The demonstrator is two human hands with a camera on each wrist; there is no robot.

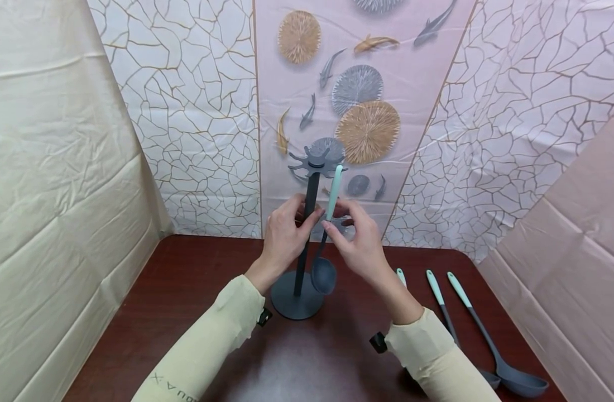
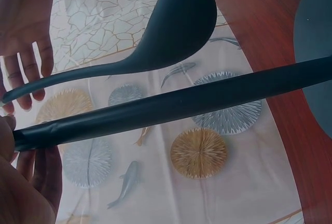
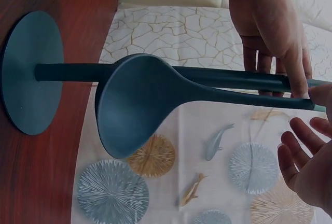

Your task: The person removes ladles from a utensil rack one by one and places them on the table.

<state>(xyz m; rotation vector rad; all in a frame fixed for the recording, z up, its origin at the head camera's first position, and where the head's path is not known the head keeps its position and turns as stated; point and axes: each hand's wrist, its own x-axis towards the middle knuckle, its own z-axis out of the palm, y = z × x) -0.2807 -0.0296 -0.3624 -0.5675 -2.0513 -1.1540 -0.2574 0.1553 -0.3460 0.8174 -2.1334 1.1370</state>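
Note:
A dark grey utensil stand [image 1: 299,306] has a round base on the table, an upright pole and a ring of hooks [image 1: 317,162] on top. My left hand [image 1: 285,229] grips the upper pole, its thumb across the front. Beside the pole, a ladle [image 1: 324,276] with a mint-green handle and dark bowl hangs bowl down, its handle tip right at a hook on the right. My right hand [image 1: 359,234] pinches the lower handle between thumb and forefinger; its other fingers are spread behind. In the right wrist view, the ladle bowl [image 3: 136,107] overlaps the pole.
On the dark red table [image 1: 186,329], several mint-handled utensils lie at the right. One is a ladle [image 1: 520,379]; beside it another handle [image 1: 435,287] runs under my right sleeve [image 1: 427,346]. Patterned cloth [image 1: 196,123] walls the back and pale cloth the sides.

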